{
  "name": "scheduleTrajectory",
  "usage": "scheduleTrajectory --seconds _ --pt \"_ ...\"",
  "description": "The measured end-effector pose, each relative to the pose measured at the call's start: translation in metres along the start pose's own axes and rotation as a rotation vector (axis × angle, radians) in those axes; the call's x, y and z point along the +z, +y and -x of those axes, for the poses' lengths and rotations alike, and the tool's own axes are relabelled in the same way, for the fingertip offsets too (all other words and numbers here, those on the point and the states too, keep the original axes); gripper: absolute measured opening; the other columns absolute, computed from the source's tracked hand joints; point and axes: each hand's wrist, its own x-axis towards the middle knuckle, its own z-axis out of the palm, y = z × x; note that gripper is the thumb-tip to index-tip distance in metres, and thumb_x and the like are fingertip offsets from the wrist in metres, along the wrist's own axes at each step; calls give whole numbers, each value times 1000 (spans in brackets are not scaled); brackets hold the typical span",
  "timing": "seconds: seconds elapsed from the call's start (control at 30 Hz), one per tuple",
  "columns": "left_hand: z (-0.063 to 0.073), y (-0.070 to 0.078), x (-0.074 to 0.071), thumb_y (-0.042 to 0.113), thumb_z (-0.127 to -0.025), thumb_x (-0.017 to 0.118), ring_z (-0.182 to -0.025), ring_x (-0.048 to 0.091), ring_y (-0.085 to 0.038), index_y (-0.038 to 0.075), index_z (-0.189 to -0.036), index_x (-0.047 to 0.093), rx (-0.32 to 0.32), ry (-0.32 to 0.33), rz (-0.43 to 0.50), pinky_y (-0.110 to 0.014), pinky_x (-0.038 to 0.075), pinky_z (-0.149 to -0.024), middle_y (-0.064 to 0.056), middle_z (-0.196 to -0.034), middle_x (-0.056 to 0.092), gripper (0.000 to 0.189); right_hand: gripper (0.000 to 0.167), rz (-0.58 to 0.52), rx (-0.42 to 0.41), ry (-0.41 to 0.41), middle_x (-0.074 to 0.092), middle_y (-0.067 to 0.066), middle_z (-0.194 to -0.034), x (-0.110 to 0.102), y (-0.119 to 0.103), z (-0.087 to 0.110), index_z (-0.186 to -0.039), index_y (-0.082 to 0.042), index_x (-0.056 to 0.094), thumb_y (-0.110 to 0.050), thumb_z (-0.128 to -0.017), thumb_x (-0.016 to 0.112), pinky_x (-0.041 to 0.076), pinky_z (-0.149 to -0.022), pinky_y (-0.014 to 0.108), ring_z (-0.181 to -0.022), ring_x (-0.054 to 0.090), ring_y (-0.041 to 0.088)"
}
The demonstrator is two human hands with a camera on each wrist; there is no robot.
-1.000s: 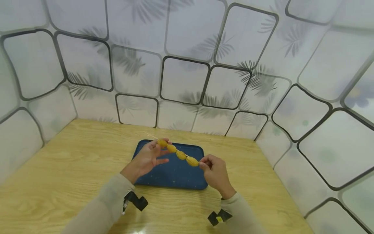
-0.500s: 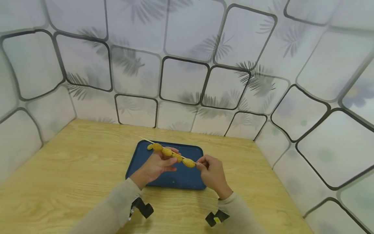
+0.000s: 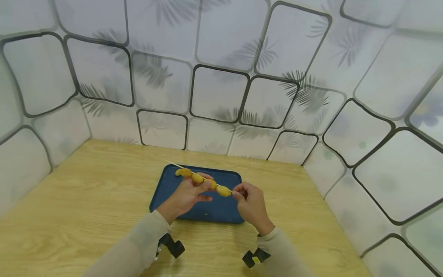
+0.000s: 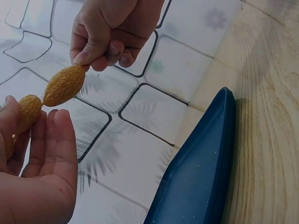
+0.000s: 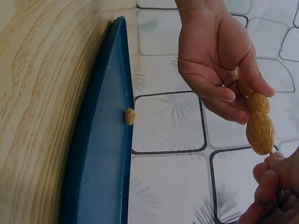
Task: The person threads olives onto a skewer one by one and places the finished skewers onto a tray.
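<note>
A thin wooden skewer (image 3: 197, 177) carries several golden, wrinkled oval food pieces, and it is held slantwise above the blue tray (image 3: 221, 215). My left hand (image 3: 187, 195) pinches a piece in the middle of the row between thumb and fingers. At the skewer's near right end, my right hand (image 3: 252, 203) pinches the stick just past the last piece (image 4: 64, 85). The bare tip of the stick points to the far left. One loose oval piece (image 5: 130, 116) lies in the tray near its far left corner. In the right wrist view, the left fingers partly hide the pieces.
The tray stands on a light wood-grain table (image 3: 86, 200). Pale crumbs dot its floor. Behind and on both sides rise walls (image 3: 218, 96) covered with a pattern of rounded squares and leaves. Black camera mounts (image 3: 171, 245) sit on both wrists.
My left hand has moved right along the skewer, from its far pieces to a middle one, uncovering the loose piece in the tray. The right hand keeps its grip, nearly still.
</note>
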Motion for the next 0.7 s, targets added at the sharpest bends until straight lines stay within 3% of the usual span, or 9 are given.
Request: scheduleTrajectory --seconds 0.27,0.53,0.7 --pt "-2 -1 1 15 -93 65 -87 65 -14 4 -102 63 58 54 -7 -29 57 -72 -2 -95 65 14 12 -15 -2 -9 55 -2 -63 1 -3 1 -80 -2 65 5 -90 64 41 -45 24 -49 42 4" --pt "-2 -4 2 19 -92 67 -87 65 -14 16 -100 66 32 55 45 -29 57 -69 -1 -97 65 9 10 5 -19 4 54 -2 -62 2 -1 1 -81 2 65 6 -90 64 41 -45 25 -49 42 4" --pt "-2 -5 2 20 -92 67 -89 66 -15 13 -106 65 18 52 46 -30 57 -70 0 -99 67 16 12 4 -18 25 54 -2 -61 1 -2 0 -79 0 65 6 -90 63 41 -45 25 -49 42 4"
